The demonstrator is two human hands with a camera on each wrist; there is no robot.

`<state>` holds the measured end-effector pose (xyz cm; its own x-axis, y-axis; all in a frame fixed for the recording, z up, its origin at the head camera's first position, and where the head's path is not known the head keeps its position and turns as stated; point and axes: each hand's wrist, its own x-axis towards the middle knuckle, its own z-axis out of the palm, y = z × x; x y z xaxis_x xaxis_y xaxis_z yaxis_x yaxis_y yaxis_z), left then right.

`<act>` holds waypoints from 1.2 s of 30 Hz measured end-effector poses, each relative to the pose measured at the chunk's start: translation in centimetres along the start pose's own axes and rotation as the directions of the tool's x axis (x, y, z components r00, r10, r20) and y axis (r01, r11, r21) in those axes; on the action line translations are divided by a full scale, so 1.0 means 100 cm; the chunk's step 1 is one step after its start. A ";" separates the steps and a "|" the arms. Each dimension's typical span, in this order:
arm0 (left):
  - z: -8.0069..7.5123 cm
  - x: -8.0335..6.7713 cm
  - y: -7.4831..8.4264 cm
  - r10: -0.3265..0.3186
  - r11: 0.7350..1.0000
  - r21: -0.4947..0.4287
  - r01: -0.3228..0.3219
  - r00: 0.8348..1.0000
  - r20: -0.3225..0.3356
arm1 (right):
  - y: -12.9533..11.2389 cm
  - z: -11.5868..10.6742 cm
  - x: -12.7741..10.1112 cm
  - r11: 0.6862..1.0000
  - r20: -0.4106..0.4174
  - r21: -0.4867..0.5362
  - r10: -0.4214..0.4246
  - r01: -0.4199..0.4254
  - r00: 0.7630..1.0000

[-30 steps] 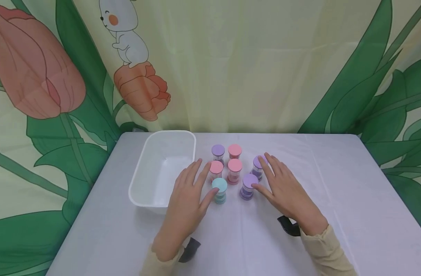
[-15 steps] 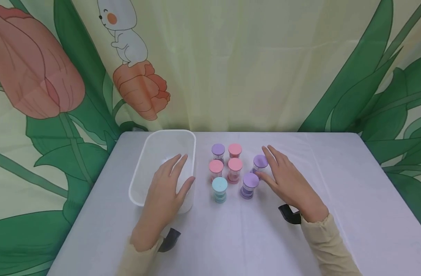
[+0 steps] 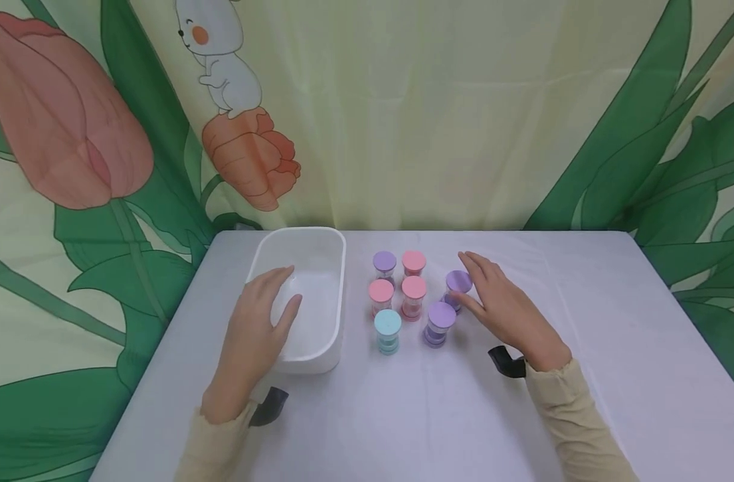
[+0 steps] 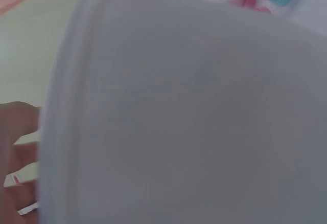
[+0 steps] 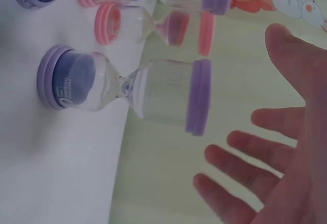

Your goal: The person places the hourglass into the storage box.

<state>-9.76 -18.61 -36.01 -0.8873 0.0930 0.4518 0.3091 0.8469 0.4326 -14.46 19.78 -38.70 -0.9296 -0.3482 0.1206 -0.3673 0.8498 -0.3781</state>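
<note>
Several small sand timers stand upright mid-table. A teal sand timer (image 3: 387, 324) is at the front, beside pink sand timers (image 3: 413, 288) and a purple sand timer (image 3: 385, 262) at the back. My right hand (image 3: 508, 311) hovers with spread fingers right of two purple sand timers, the nearer one (image 3: 440, 320) and the farther one (image 3: 459, 281). In the right wrist view, a gap separates that hand from the purple timer (image 5: 199, 96). My left hand (image 3: 249, 331), fingers extended and holding nothing, is over the left side of a white plastic bin (image 3: 309, 365). Whether it touches the bin, I cannot tell.
The bin's wall (image 4: 194, 106) fills most of the left wrist view. A white cloth covers the table (image 3: 367, 428), and a printed curtain (image 3: 415, 134) hangs behind its back edge. A black wrist mount (image 3: 269, 406) juts from the left wrist.
My left hand has moved left, away from the teal and pink sand timers and across the bin. The right hand has shifted only slightly. The timers stand where they were.
</note>
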 end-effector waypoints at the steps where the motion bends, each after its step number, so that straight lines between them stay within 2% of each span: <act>1: 0.000 0.000 -0.003 -0.003 1.000 -0.005 0.003 1.000 -0.006 | 0.001 0.001 0.001 1.000 -0.009 -0.001 -0.009 0.009 1.000; 17: -0.004 0.001 -0.035 -0.096 0.995 -0.001 0.096 0.993 -0.063 | 0.013 0.013 0.007 0.996 -0.089 -0.014 -0.086 0.085 0.992; 25: -0.010 0.005 -0.045 -0.211 0.972 -0.109 0.207 0.977 -0.031 | 0.018 0.015 0.008 0.996 -0.110 -0.005 -0.090 0.090 0.990; 30: -0.011 0.007 -0.053 -0.240 0.960 -0.151 0.234 0.970 -0.023 | 0.021 0.018 0.009 0.992 -0.135 0.033 -0.119 0.124 0.984; 36: -0.008 0.007 -0.061 -0.293 0.937 -0.198 0.287 0.956 -0.001 | 0.022 0.024 0.010 0.987 -0.127 0.125 -0.085 0.101 0.988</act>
<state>-12.01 -24.12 -37.65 -0.9385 -0.1595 0.3063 0.1033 0.7167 0.6897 -16.12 20.40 -41.59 -0.8910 -0.3665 0.2681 -0.4532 0.7540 -0.4754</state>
